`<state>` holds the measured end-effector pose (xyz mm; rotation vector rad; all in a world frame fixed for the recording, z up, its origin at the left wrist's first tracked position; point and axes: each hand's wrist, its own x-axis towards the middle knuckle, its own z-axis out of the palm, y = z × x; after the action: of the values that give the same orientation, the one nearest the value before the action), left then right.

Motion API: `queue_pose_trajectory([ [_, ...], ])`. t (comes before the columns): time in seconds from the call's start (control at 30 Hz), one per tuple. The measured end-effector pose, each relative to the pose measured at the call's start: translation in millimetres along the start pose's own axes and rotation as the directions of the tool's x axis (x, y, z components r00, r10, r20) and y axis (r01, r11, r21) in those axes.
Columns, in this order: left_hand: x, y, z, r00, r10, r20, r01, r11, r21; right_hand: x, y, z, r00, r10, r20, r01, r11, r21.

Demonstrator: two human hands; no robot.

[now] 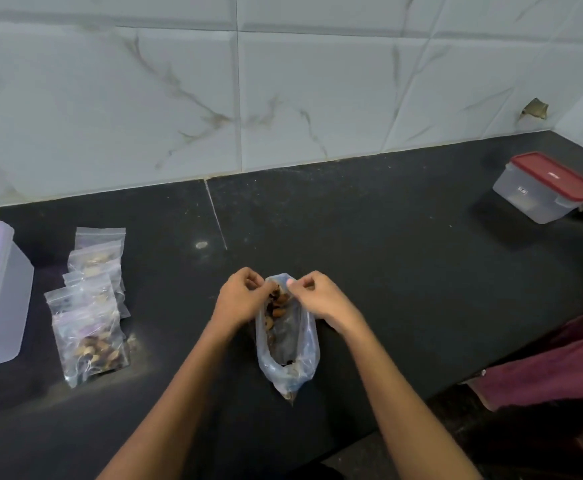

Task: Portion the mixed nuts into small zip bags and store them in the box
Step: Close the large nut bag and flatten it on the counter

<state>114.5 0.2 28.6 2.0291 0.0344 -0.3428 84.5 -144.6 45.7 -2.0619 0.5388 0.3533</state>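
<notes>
1. Both hands are at the mouth of the clear bag of mixed nuts [286, 337], which lies on the black worktop [404, 258] near the middle of its near edge, its mouth pointing toward the back edge and its bottom corner toward the person.
2. The left hand [240, 297] has its fingers curled, pinching the left side of the bag's mouth.
3. The right hand [321, 299] mirrors it, fingers curled in a pinch on the right side of the mouth, so the bag sits directly between the two hands and runs back between the forearms.
4. Brown nuts [276, 306] show inside, bunched up near the mouth just under the fingertips; lower down the contents are too blurred to make out.
5. Well off toward the left edge of the worktop, a row of small zip bags [91, 306] lies overlapping, the nearest one visibly holding nuts.
6. Just beside that row, at the very left edge, stands a translucent box [2, 296], partly cut off by the frame.
7. Far from the hands, in the back right corner, sits a clear container with a red lid [546, 188], its lid on.
8. A maroon cloth [553, 368] hangs at the near right edge.
</notes>
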Motion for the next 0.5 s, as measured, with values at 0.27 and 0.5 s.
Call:
queue_pose_trajectory([
  [0.27, 19, 9, -26, 0.771, -0.338, 0.54, 0.52, 0.823, -0.228, 18, -4, -33, 0.891, 0.148, 0.429, -0.291, 0.911, 0.291],
  [0.5, 26, 10, -45, 0.656, -0.268, 0.706, 0.528, 0.831, -0.175, 24, -3, -47, 0.82, 0.056, 0.57, -0.253, 0.928, 0.273],
])
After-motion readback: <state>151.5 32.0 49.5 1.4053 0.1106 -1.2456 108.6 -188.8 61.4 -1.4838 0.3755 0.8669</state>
